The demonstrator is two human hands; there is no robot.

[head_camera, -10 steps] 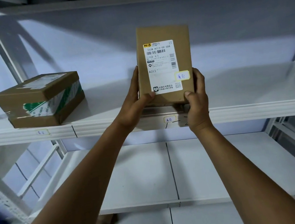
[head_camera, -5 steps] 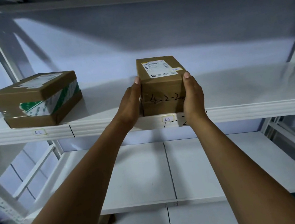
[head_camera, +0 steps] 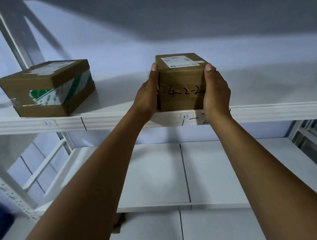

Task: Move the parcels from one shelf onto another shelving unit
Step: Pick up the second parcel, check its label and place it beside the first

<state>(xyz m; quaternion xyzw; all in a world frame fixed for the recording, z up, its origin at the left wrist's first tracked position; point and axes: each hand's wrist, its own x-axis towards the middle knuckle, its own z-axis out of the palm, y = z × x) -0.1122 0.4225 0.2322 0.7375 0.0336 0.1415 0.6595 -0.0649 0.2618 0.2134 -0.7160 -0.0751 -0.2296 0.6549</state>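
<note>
Brown cardboard parcel (head_camera: 181, 83) sits on the upper shelf (head_camera: 270, 94), clamped between your left hand (head_camera: 147, 97) and right hand (head_camera: 216, 90). A taped parcel (head_camera: 47, 88) lies at its 9 o'clock.

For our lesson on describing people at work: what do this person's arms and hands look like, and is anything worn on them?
Both arms are bare along all that shows; no sleeve is in view. The left hand and the right hand wear no gloves. No watch, bracelet or ring can be seen. The fingers show short, plain nails. There are no visible markings.
</note>
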